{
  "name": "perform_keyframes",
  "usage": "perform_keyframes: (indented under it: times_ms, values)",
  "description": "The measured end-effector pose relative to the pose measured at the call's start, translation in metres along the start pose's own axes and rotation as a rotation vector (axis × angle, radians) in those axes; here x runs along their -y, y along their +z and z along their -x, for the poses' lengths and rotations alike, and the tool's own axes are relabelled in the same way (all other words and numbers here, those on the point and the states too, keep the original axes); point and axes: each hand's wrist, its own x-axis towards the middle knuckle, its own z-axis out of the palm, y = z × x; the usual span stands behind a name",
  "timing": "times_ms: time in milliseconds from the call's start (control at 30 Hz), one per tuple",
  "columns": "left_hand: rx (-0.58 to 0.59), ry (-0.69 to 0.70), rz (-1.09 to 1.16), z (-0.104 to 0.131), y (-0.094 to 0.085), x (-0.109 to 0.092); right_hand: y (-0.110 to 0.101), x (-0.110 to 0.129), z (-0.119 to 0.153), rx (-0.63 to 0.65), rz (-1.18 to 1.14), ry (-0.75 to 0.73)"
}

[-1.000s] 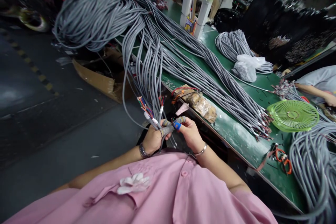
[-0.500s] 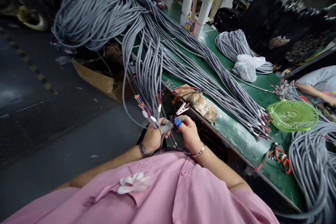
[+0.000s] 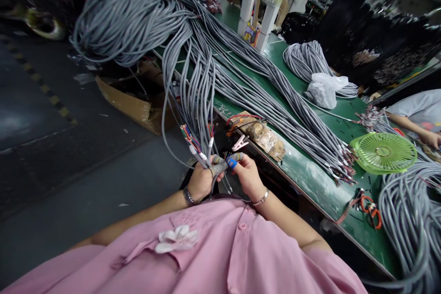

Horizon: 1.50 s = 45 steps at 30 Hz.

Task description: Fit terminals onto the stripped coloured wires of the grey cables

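Observation:
Several grey cables (image 3: 203,94) hang over the table edge down to my hands. My left hand (image 3: 202,179), with wrapped fingers, is closed round grey cable ends whose coloured wires (image 3: 191,141) fan out above it. My right hand (image 3: 248,175) pinches at thin coloured wires at the tip of one cable, close against my left fingertips; blue tape covers a finger. Just above the right fingers is a pale pink clip (image 3: 240,143) at the table edge.
The green table (image 3: 310,177) bears long grey cable bundles (image 3: 272,87), a taped block (image 3: 267,138), a green fan (image 3: 384,152), orange-handled scissors (image 3: 371,211) and a plastic bag (image 3: 324,90). A cardboard box (image 3: 127,103) lies on the floor. Another person's arm (image 3: 409,128) is at right.
The wire ends above my left hand have shifted slightly right. Both hands keep nearly the same place. The other person's hand at the right has moved a little.

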Motion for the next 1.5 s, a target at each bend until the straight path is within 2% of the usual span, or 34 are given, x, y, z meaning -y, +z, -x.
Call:
perform_keyframes:
  times_ms: [167,267,400,500,600,700,767,900,967,1067,1233,1500]
  values:
    - [-0.052,0.010,-0.020,0.001,0.002,-0.001,-0.001,0.002,0.001,0.008,0.008,-0.011]
    - [-0.058,0.024,0.015,0.000,0.004,-0.006,-0.005,-0.001,0.001,0.029,-0.068,0.007]
    - [-0.038,0.012,0.099,0.000,0.008,-0.016,-0.013,-0.004,-0.013,0.043,-0.320,0.136]
    - [-0.023,-0.002,0.104,-0.001,0.011,-0.020,-0.017,-0.002,-0.027,0.060,-0.366,0.188]
    - [-0.019,0.016,0.091,-0.003,0.014,-0.020,-0.017,-0.002,-0.037,0.028,-0.218,0.065]
    - [-0.022,0.036,0.083,-0.006,0.015,-0.019,-0.015,-0.003,-0.038,-0.127,0.017,-0.148]
    - [-0.028,0.034,0.075,-0.008,0.015,-0.018,-0.012,-0.003,-0.038,-0.173,0.052,-0.188]
    - [-0.033,0.021,0.069,-0.011,0.015,-0.014,-0.008,0.002,-0.040,-0.058,-0.210,0.004]
    - [-0.028,0.028,0.062,-0.012,0.015,-0.012,-0.007,0.004,-0.042,-0.055,-0.325,0.062]
    - [-0.014,0.036,0.043,-0.014,0.015,-0.010,-0.005,0.003,-0.045,-0.103,-0.399,0.060]
    - [-0.016,0.024,0.030,-0.014,0.015,-0.009,-0.003,0.001,-0.047,-0.109,-0.484,0.038]
    - [-0.030,0.033,0.014,-0.009,0.014,-0.012,-0.003,0.007,-0.043,-0.072,-0.487,0.156]
